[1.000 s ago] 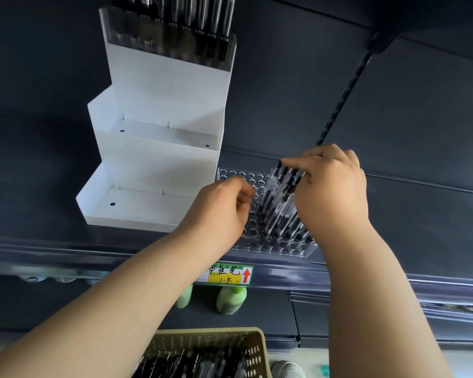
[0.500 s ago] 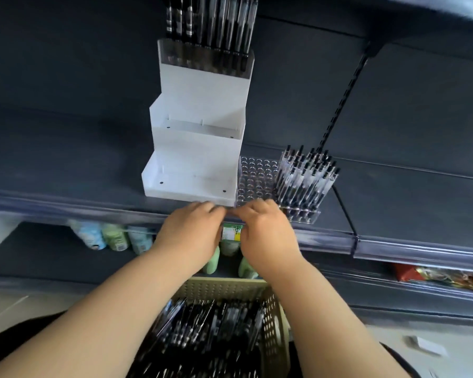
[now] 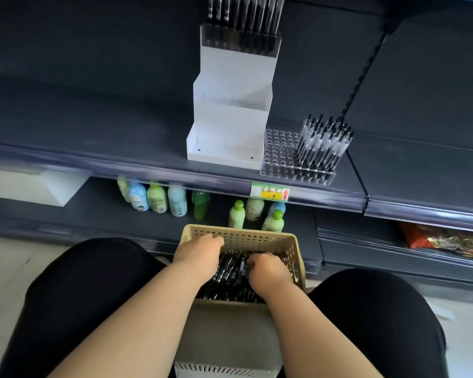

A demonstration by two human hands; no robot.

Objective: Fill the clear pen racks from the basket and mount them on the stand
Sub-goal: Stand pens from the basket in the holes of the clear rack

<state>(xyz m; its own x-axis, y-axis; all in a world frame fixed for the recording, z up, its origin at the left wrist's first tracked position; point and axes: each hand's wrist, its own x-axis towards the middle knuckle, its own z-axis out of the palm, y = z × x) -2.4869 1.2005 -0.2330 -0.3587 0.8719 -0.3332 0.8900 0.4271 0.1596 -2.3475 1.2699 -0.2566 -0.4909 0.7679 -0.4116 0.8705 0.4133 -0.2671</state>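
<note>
While two hands point(image 3: 200, 251) point(image 3: 268, 270) dig in one basket point(image 3: 253, 237), each grip perhaps holds pens point(image 3: 233, 270).

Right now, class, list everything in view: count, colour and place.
stand: one, white, on the shelf.
filled rack: one, clear, atop the stand.
part-filled rack: one, clear, right of the stand.
basket: one, beige, in front of the lower shelf.
loose pens: many, black, in the basket.
bottles: several, green and blue, lower shelf.
price label: one, yellow-green, shelf edge.
left grip: one, bare, in the basket.
right grip: one, bare, among the pens.
</note>
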